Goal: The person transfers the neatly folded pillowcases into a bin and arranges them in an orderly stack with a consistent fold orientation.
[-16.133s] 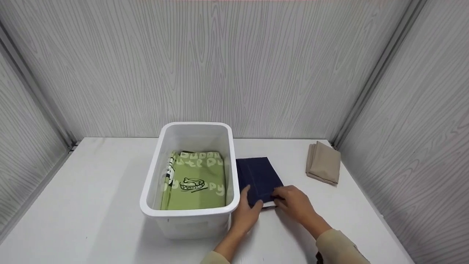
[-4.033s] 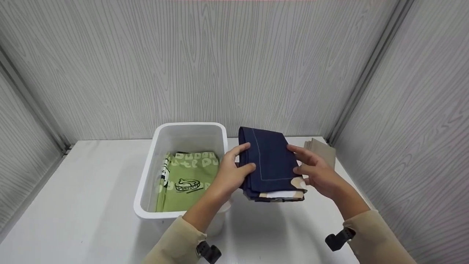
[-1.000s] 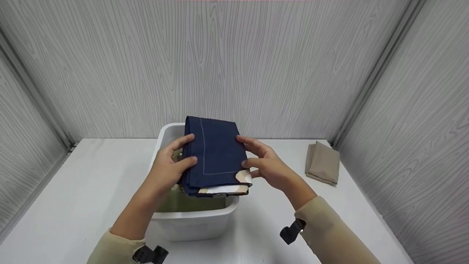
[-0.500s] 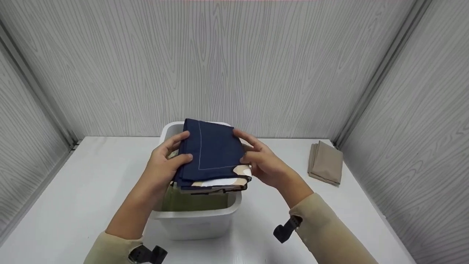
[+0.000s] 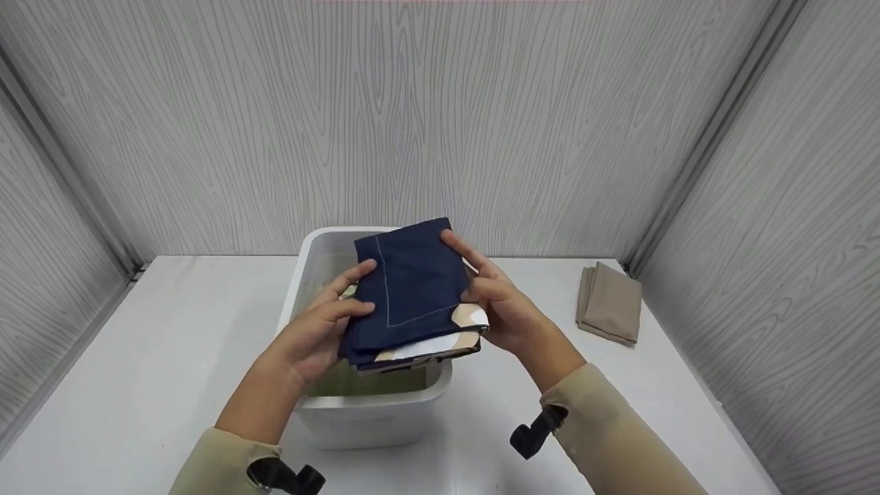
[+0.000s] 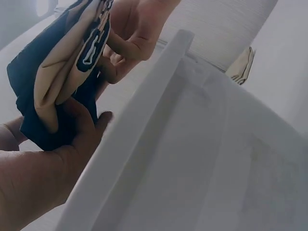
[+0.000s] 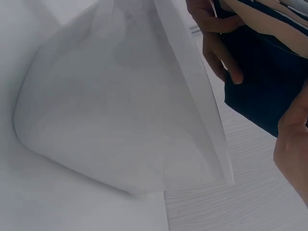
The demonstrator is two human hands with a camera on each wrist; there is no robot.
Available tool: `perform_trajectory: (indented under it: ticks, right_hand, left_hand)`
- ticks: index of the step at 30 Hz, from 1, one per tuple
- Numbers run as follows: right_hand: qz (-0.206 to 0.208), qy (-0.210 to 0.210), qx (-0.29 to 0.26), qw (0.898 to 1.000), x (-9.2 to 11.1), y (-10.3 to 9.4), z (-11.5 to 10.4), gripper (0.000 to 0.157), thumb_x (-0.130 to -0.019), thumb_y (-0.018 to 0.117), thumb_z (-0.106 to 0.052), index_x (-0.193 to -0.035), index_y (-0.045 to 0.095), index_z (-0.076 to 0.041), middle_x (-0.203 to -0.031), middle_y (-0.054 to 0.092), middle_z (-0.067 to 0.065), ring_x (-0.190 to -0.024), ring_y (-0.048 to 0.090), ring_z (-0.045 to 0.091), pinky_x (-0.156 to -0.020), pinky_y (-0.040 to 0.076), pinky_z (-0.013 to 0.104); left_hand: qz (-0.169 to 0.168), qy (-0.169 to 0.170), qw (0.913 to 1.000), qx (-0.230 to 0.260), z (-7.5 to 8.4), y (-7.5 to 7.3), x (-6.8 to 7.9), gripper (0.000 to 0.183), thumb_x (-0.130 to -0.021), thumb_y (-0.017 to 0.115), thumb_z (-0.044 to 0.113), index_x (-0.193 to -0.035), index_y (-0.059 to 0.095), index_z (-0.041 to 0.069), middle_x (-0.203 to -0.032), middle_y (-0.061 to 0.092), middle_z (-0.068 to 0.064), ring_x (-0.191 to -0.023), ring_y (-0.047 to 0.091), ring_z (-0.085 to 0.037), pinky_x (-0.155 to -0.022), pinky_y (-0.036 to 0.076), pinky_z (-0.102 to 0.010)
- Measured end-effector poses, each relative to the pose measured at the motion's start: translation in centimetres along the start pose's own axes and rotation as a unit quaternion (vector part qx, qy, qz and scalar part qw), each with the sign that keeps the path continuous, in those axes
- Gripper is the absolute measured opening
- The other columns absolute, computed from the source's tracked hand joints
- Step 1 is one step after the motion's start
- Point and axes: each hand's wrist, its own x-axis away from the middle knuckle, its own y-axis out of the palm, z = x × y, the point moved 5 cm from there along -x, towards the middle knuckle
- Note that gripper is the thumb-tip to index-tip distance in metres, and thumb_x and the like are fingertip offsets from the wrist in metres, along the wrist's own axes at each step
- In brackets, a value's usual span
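Both hands hold a folded navy cloth (image 5: 419, 282) tilted above the white plastic bin (image 5: 371, 412). Beige and white patterned layers show along its near edge. On its left side the left hand (image 5: 316, 337) grips it, thumb and index finger on top and other fingers underneath. The right hand (image 5: 505, 309) grips the opposite edge. From below, the left wrist view shows the beige inner folds (image 6: 60, 67) and fingers under the cloth. In the right wrist view the cloth (image 7: 264, 72) hangs beyond the bin's rim. Green fabric (image 5: 371, 381) inside the bin is mostly covered by the cloth.
A folded beige cloth (image 5: 610, 302) lies at the right rear of the white table (image 5: 172, 357). Grey wood-grain panels (image 5: 412, 124) enclose the back and both sides. The bin's raised rim stands just below the hands.
Earlier the navy cloth lay on the table right of the bin; the hands lifted it and carried it left over the bin. In the last half second it has turned, its right side rising.
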Motion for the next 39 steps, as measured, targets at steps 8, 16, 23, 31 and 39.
perform_trajectory:
  ticks: [8, 16, 23, 31, 39]
  right_hand:
    - [0.047, 0.033, 0.162, 0.985, -0.1, -0.6, 0.8, 0.091, -0.075, 0.050, 0.012, -0.156, 0.033, -0.025, -0.160, 0.030, 0.004, -0.111, 0.059, 0.026, -0.063, 0.057, 0.027]
    - [0.088, 0.055, 0.276, 0.955, -0.9, -0.5, 1.8, 0.073, -0.089, 0.066, -0.001, -0.153, 0.039, -0.023, -0.162, 0.028, 0.000, -0.117, 0.062, 0.034, -0.075, 0.060, 0.047]
    - [0.109, 0.060, 0.315, 0.941, -1.3, -0.2, 2.5, 0.076, -0.087, 0.068, 0.005, -0.152, 0.041, -0.022, -0.162, 0.029, -0.001, -0.110, 0.065, 0.032, -0.069, 0.061, 0.040]
    - [0.127, 0.055, 0.377, 0.916, -1.6, 0.3, 2.8, 0.076, -0.085, 0.069, 0.003, -0.151, 0.043, -0.023, -0.159, 0.035, -0.002, -0.097, 0.070, 0.026, -0.059, 0.058, 0.032]
    - [0.160, 0.024, 0.523, 0.837, -1.9, 1.3, 2.2, 0.077, -0.076, 0.067, 0.003, -0.147, 0.049, -0.019, -0.108, 0.072, 0.008, -0.058, 0.064, 0.011, -0.056, 0.055, 0.027]
  left_hand:
    - [0.064, 0.057, 0.9758, -0.201, 1.4, -1.7, 0.5, 0.065, -0.095, 0.058, 0.000, -0.154, 0.036, 0.013, -0.155, 0.030, -0.014, -0.106, 0.064, -0.021, -0.082, 0.058, -0.030]
    - [0.086, 0.080, 0.9366, -0.330, 2.8, -2.6, 1.2, 0.059, -0.096, 0.056, 0.002, -0.152, 0.038, 0.006, -0.155, 0.030, -0.019, -0.112, 0.064, -0.028, -0.080, 0.060, -0.034]
    - [0.084, 0.072, 0.9243, -0.365, 3.1, -2.9, 1.6, 0.058, -0.097, 0.055, 0.001, -0.152, 0.038, 0.005, -0.156, 0.030, -0.020, -0.112, 0.065, -0.031, -0.080, 0.060, -0.036]
    - [0.094, 0.067, 0.8998, -0.421, 3.4, -3.0, 1.8, 0.058, -0.097, 0.057, 0.004, -0.152, 0.039, 0.005, -0.158, 0.031, -0.021, -0.118, 0.061, -0.037, -0.085, 0.059, -0.038]
    - [0.111, 0.063, 0.8869, -0.444, 3.4, -2.7, 1.6, 0.059, -0.094, 0.061, 0.004, -0.150, 0.042, 0.005, -0.154, 0.036, -0.024, -0.119, 0.061, -0.038, -0.088, 0.058, -0.042]
